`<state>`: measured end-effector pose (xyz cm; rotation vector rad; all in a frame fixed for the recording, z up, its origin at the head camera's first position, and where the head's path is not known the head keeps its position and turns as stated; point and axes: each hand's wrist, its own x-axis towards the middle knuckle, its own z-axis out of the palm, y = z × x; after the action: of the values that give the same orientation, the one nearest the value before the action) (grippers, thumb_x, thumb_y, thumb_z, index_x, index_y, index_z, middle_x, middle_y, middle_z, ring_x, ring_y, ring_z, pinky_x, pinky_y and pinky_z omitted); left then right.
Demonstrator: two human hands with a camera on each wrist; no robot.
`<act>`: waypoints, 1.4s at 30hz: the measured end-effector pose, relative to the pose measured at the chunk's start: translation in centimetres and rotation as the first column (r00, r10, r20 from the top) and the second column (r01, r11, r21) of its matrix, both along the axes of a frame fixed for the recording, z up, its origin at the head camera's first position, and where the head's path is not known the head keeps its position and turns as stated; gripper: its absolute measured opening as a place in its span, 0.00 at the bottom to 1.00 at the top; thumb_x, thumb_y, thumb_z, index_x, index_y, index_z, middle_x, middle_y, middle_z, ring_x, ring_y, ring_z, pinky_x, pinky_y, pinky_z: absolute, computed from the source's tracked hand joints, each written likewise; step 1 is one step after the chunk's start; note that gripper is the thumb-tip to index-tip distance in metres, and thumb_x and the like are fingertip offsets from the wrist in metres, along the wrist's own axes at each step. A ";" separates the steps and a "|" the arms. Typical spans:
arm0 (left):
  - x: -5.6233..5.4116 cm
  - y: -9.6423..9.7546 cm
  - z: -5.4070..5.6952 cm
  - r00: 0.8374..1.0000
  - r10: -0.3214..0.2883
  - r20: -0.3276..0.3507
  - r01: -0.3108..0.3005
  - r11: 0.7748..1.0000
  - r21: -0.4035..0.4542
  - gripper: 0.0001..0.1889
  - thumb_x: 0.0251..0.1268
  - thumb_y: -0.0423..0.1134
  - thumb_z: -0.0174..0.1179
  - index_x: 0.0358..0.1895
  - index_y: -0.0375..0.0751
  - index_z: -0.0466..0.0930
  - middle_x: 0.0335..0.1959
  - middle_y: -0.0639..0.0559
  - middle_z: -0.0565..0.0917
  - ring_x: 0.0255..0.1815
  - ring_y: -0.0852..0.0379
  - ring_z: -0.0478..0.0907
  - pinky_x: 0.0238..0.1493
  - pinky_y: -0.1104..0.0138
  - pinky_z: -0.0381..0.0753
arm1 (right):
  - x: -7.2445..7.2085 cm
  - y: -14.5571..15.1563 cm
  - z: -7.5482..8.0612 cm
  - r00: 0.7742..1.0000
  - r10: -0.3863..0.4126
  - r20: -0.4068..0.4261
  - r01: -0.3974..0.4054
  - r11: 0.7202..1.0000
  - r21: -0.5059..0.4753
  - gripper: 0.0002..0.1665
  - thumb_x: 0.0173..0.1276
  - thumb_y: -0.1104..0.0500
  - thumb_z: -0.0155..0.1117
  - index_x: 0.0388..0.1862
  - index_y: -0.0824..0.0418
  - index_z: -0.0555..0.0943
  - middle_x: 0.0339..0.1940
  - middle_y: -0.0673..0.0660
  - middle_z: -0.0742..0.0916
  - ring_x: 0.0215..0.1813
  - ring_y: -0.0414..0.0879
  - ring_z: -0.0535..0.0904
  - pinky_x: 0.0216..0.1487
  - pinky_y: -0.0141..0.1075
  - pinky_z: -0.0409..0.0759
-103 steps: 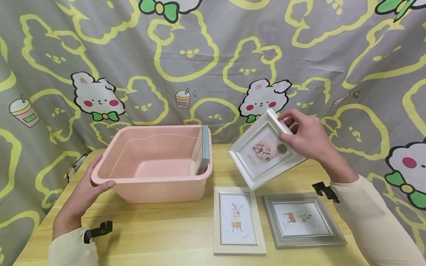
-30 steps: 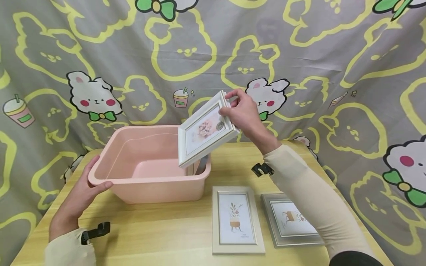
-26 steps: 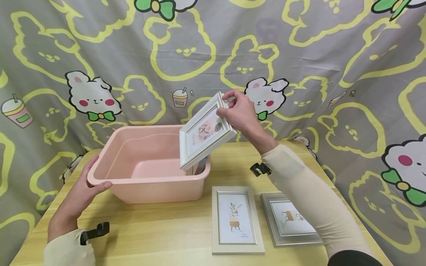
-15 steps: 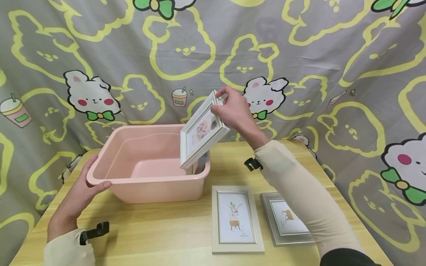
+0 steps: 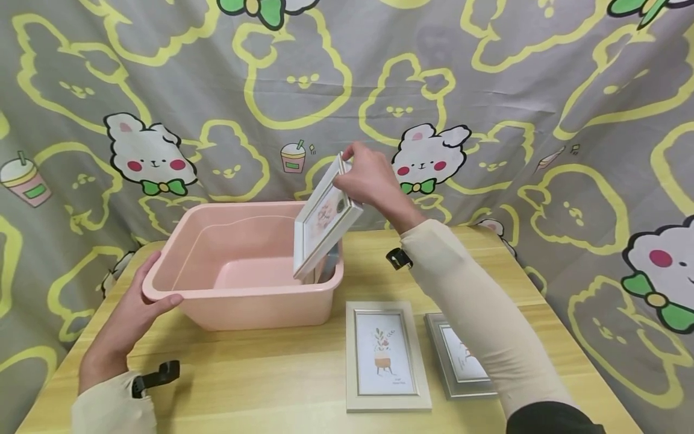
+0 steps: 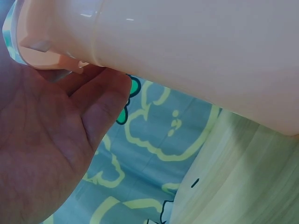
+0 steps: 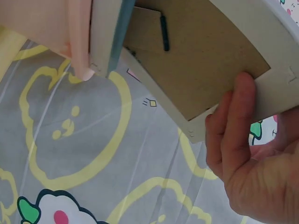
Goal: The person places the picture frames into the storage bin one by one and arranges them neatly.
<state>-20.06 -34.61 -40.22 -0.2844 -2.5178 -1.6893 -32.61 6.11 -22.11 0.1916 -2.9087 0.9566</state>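
Observation:
A white picture frame with a flower print tilts over the right end of the pink basin, its lower corner dipping inside. My right hand pinches its upper right edge between thumb and fingers. In the right wrist view, fingers press its brown backing. A blue-edged picture frame stands against the basin's right wall, mostly hidden in the head view. My left hand grips the basin's left rim, thumb on top; in the left wrist view its fingers curl under the rim.
A cream picture frame lies face up on the wooden table, right of the basin's front. Beside it lies a grey picture frame, partly covered by the right sleeve. A patterned curtain hangs behind the table.
My right hand has carried the white picture frame left from above the table to the basin's right end, tilting it steeper and lower. My left hand keeps its hold on the rim.

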 end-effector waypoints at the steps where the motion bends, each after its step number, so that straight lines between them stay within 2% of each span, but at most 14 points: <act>1: 0.0 0.0 0.0 1.000 -0.001 0.000 0.001 1.000 0.002 0.47 0.65 0.29 0.57 0.78 0.58 0.36 0.68 0.52 0.58 0.57 0.73 0.66 0.47 0.85 0.68 | 0.0 -0.1 0.1 1.000 0.000 0.001 0.000 1.000 0.017 0.28 0.58 0.56 0.61 0.59 0.54 0.70 0.48 0.56 0.81 0.41 0.47 0.81 0.30 0.32 0.81; 8: -0.2 0.3 -0.1 1.000 0.004 0.002 -0.004 1.000 0.000 0.47 0.65 0.29 0.58 0.78 0.57 0.37 0.69 0.51 0.58 0.57 0.72 0.66 0.47 0.85 0.68 | -0.1 -0.9 0.1 0.999 0.014 0.038 -0.017 0.996 0.086 0.27 0.59 0.56 0.60 0.58 0.56 0.68 0.50 0.56 0.79 0.43 0.46 0.80 0.31 0.32 0.80; 11: -0.2 0.3 0.0 1.000 0.007 0.012 -0.007 1.000 -0.004 0.47 0.65 0.30 0.58 0.78 0.58 0.37 0.69 0.50 0.58 0.57 0.72 0.66 0.47 0.84 0.68 | -0.1 -1.4 0.0 0.999 0.028 0.029 -0.031 0.994 0.104 0.26 0.58 0.58 0.60 0.57 0.57 0.68 0.48 0.57 0.79 0.42 0.47 0.79 0.30 0.32 0.80; 14: -0.1 0.1 0.0 1.000 0.015 0.013 -0.015 1.000 -0.017 0.47 0.66 0.30 0.58 0.78 0.57 0.36 0.69 0.51 0.58 0.57 0.72 0.66 0.46 0.85 0.68 | -0.1 -1.9 -0.2 0.999 0.046 0.013 -0.047 0.990 0.135 0.26 0.57 0.58 0.60 0.56 0.58 0.68 0.46 0.57 0.79 0.41 0.48 0.79 0.29 0.33 0.79; 22: 0.1 0.0 -0.4 1.000 0.009 0.004 -0.009 1.000 0.016 0.47 0.65 0.28 0.57 0.78 0.57 0.37 0.69 0.54 0.58 0.56 0.74 0.67 0.47 0.85 0.68 | -0.3 -3.4 -1.4 0.998 0.065 -0.011 -0.061 0.972 0.229 0.25 0.56 0.57 0.62 0.52 0.59 0.68 0.34 0.55 0.79 0.34 0.49 0.78 0.27 0.35 0.75; 24: 0.2 0.0 -0.4 1.000 0.021 0.001 -0.021 1.000 -0.017 0.47 0.65 0.29 0.58 0.78 0.59 0.37 0.69 0.55 0.59 0.55 0.75 0.67 0.46 0.85 0.68 | -0.3 -3.8 -1.8 0.996 0.083 -0.014 -0.078 0.968 0.237 0.18 0.55 0.57 0.61 0.45 0.59 0.72 0.28 0.53 0.77 0.29 0.47 0.77 0.24 0.35 0.73; 27: 0.4 -0.1 -0.3 1.000 0.025 -0.004 -0.025 0.999 -0.049 0.47 0.65 0.30 0.58 0.78 0.60 0.37 0.69 0.55 0.59 0.55 0.75 0.66 0.46 0.85 0.68 | -0.4 -4.3 -2.5 0.994 0.101 -0.028 -0.091 0.964 0.249 0.06 0.53 0.58 0.61 0.26 0.56 0.72 0.19 0.50 0.72 0.24 0.46 0.74 0.20 0.34 0.70; 30: 0.4 -0.1 -0.2 1.000 0.021 -0.004 -0.021 0.999 -0.050 0.47 0.65 0.30 0.58 0.78 0.59 0.37 0.69 0.55 0.59 0.55 0.74 0.67 0.46 0.84 0.68 | -0.4 -4.7 -3.1 0.993 0.111 -0.051 -0.093 0.957 0.276 0.13 0.52 0.58 0.61 0.16 0.52 0.67 0.16 0.49 0.70 0.23 0.45 0.73 0.21 0.35 0.69; 34: 0.2 0.0 -0.1 1.000 0.015 0.004 -0.015 0.999 -0.038 0.47 0.65 0.30 0.58 0.78 0.58 0.37 0.67 0.53 0.60 0.55 0.74 0.67 0.46 0.84 0.68 | -0.4 -4.9 -3.8 0.992 0.121 -0.047 -0.101 0.947 0.303 0.13 0.52 0.58 0.62 0.16 0.52 0.67 0.19 0.50 0.73 0.26 0.46 0.74 0.24 0.35 0.70; 42: -0.1 0.0 -0.1 1.000 0.025 0.002 -0.025 0.998 -0.050 0.47 0.66 0.30 0.57 0.78 0.57 0.36 0.67 0.53 0.60 0.55 0.74 0.66 0.46 0.85 0.68 | -0.4 -5.1 -4.4 0.993 0.115 -0.009 -0.107 0.951 0.291 0.08 0.53 0.61 0.58 0.18 0.54 0.70 0.21 0.52 0.74 0.25 0.47 0.76 0.21 0.35 0.71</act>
<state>-20.15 -34.58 -40.36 -0.2535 -2.5578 -1.6203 -32.96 1.00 -26.51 0.3852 -3.0279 0.5265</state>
